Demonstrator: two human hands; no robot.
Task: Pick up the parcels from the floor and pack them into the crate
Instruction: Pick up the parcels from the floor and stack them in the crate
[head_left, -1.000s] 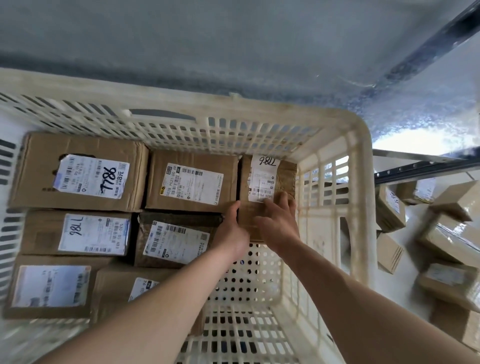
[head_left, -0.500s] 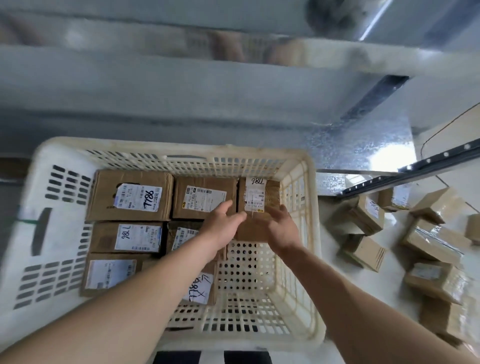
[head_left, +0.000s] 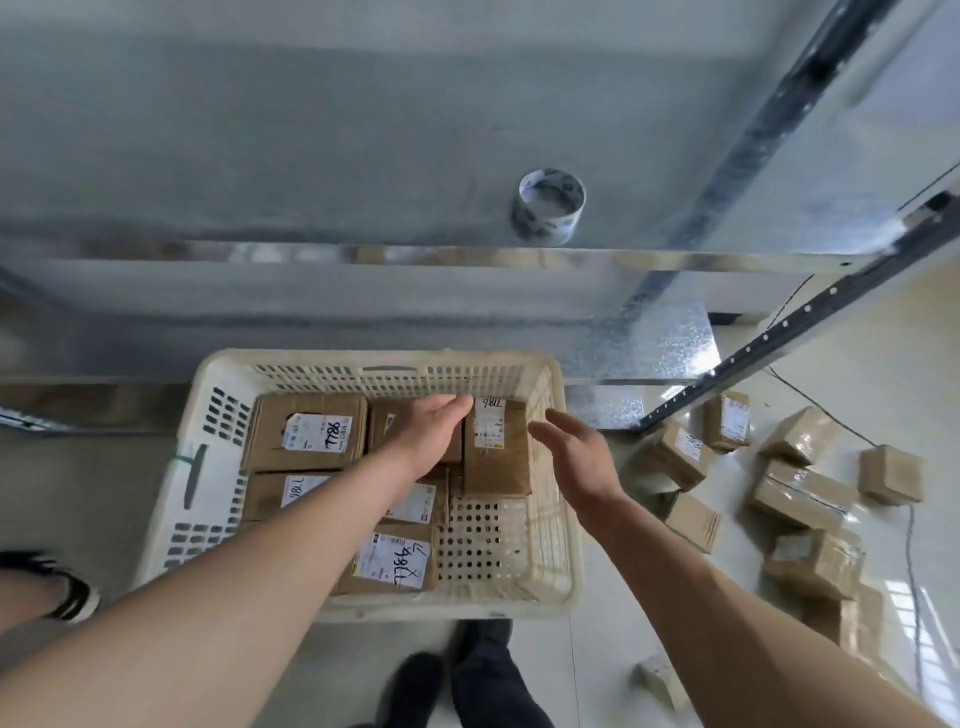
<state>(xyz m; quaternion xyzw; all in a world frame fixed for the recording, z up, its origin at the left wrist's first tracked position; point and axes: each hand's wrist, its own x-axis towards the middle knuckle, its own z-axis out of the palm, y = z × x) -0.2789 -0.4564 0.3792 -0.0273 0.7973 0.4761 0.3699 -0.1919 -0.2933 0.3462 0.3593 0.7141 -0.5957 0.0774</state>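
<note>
Both hands are spread and empty: the left hand (head_left: 431, 428) over the crate (head_left: 563, 519), the right hand (head_left: 576, 457) beside the placed parcel (head_left: 496, 457). Loose parcels (head_left: 802, 493) right of the right hand should be seated in the bare corner below it.

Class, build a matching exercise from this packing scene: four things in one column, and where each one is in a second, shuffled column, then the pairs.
Things:
1. roll of tape
2. parcel marked T86
3. loose parcels
4. left hand

Places:
a. on the floor, right of the crate
b. on the metal shelf
c. over the crate's parcels
d. far right corner of the crate

Pairs: 1-b, 2-d, 3-a, 4-c
</note>
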